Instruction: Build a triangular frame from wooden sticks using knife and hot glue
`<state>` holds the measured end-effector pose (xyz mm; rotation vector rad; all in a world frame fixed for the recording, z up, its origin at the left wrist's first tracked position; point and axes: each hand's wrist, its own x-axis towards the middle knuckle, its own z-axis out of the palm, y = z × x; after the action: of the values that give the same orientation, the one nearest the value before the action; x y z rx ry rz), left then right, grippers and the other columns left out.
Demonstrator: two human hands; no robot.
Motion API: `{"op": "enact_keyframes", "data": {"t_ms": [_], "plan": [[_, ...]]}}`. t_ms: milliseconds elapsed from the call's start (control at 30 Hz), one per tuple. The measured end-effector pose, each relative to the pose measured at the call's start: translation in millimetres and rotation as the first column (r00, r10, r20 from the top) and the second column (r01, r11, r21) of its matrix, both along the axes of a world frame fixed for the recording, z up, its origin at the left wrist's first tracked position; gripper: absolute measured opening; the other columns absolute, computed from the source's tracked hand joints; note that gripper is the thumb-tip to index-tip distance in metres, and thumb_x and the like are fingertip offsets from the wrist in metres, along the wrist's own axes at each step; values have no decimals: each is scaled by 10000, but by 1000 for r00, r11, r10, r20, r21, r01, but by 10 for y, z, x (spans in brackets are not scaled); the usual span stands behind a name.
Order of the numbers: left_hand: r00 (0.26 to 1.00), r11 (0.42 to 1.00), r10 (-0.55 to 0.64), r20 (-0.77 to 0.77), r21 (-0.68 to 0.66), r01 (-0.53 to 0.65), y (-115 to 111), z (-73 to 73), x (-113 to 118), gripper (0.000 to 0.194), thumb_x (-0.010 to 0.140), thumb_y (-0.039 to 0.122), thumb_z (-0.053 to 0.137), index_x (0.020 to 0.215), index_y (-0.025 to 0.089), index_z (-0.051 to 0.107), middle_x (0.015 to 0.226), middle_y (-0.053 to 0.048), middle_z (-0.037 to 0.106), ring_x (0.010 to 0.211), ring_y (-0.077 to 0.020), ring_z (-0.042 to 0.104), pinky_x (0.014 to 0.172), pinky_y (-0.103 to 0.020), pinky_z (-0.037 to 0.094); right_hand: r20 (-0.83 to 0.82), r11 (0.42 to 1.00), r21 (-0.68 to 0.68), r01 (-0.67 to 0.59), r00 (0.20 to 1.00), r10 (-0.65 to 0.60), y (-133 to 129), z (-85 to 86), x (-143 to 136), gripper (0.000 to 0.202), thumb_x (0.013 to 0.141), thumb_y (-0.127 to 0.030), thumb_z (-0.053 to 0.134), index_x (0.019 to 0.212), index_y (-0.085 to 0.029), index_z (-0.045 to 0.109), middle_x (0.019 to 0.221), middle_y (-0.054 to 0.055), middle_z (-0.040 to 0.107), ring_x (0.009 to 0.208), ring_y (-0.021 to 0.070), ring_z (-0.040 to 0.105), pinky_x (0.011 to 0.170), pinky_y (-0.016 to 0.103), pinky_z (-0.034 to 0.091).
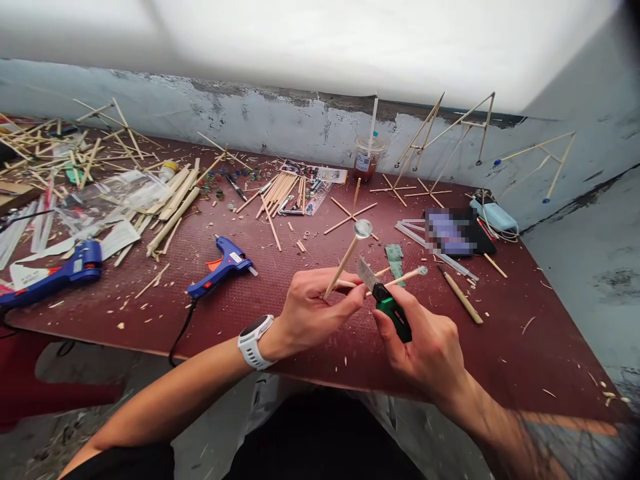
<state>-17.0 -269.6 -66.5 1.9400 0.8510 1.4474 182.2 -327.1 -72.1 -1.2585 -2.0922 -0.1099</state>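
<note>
My left hand (315, 307), with a white watch (256, 341) on its wrist, is closed on a small frame of thin wooden sticks (343, 267). One stick points up and carries a clear glass marble (363, 229) at its tip. Another reaches to the right and ends in a greenish clear blob (423, 270). In my right hand (425, 340) is a green utility knife (393, 313), its blade (367, 272) out and close to the sticks. Whether the blade touches the wood, I cannot tell. My fingers hide where the sticks join.
Two blue glue guns (225, 263) lie on the dark red table (310, 363) at left. Behind are loose sticks (285, 193), a drink cup (367, 160) and stick frames against the wall. A phone (453, 231), clear glue sticks (437, 248) and a pointed wooden rod (460, 295) lie at right.
</note>
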Motion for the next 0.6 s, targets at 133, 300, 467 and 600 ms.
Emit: {"op": "enact_keyframes", "data": {"t_ms": [133,300,467,600], "plan": [[1000,999,11,26,37,-12,10,-18,-2,179,885,101,738,723,166,779,737,-28,823,634,-129,766,634,-203,600,70,995,96,34,997,-41,9,2,-1,295,1067,-326,577,1292,-138,607,919,72,821,666,170,776,553,264,483],[1000,999,11,24,36,-12,23,-8,-7,168,882,93,745,729,150,785,728,-29,818,626,-120,760,653,-186,596,145,986,155,54,986,-77,22,-1,18,321,1062,-326,603,1295,-105,617,927,83,817,643,154,765,542,259,465],[997,989,62,-34,140,-56,16,20,12,169,885,99,725,736,151,784,705,-40,806,597,-129,741,600,-204,572,163,978,194,79,980,-112,20,-8,19,345,1056,-361,622,1288,-106,621,934,91,819,599,166,754,518,280,452],[999,994,52,8,93,-53,7,15,39,151,884,107,734,751,146,794,719,-47,812,598,-127,736,605,-207,580,129,979,188,83,986,-109,22,-19,8,347,1053,-360,634,1273,-91,633,960,100,824,603,173,766,520,295,456]]}}
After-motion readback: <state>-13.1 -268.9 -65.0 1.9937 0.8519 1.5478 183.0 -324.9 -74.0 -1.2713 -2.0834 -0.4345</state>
